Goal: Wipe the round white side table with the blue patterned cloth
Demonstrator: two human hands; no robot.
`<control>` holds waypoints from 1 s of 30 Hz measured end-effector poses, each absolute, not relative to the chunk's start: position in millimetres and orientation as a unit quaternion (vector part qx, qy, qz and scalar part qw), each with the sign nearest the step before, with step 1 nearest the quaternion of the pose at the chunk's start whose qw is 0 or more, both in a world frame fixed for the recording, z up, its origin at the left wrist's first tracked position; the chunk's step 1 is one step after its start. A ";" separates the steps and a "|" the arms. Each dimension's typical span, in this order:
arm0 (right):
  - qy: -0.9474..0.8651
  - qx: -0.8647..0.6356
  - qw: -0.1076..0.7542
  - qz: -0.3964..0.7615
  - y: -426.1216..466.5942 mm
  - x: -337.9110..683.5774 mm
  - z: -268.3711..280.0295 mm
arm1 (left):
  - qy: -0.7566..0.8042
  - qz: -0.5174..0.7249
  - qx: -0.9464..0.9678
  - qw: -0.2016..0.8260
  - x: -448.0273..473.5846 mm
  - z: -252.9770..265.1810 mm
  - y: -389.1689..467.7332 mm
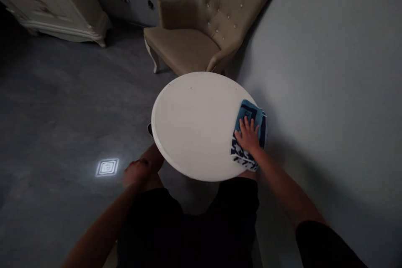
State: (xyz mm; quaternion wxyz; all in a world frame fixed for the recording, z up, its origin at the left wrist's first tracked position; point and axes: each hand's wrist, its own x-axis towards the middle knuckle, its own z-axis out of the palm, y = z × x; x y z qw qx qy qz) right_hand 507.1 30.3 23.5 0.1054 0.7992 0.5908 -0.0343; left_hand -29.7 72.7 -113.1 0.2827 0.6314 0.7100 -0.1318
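Note:
My right hand (248,134) lies flat with its fingers spread on a folded towel (249,111). The towel is teal, dark blue and white, with a patterned lower part, and it rests at the right edge of a round white tabletop (194,125), partly reaching over the rim. A few tiny dark specks show near the far side of the tabletop. Away from the table, my left hand (135,173) sits beside my bent left knee with its fingers curled in, and I see nothing in it.
Behind the table stands a tan tufted armchair (185,48), close to its far edge. A pale wall (329,71) runs along the right side. At the upper left is a cream cabinet (47,4). A bright square light pattern (107,167) shows on the grey floor.

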 end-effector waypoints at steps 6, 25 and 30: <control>0.558 0.821 0.114 -0.031 169.4 573.8 25.9 | 0.709 -0.169 0.631 0.266 -32.4 -120.9 74.6; 0.591 0.804 0.074 -0.001 99.1 533.8 20.4 | 0.704 -0.160 0.633 0.280 -25.3 -108.9 78.6; 0.633 0.772 0.046 0.009 -37.2 454.7 6.5 | 0.702 -0.159 0.635 0.280 -27.0 -108.5 71.9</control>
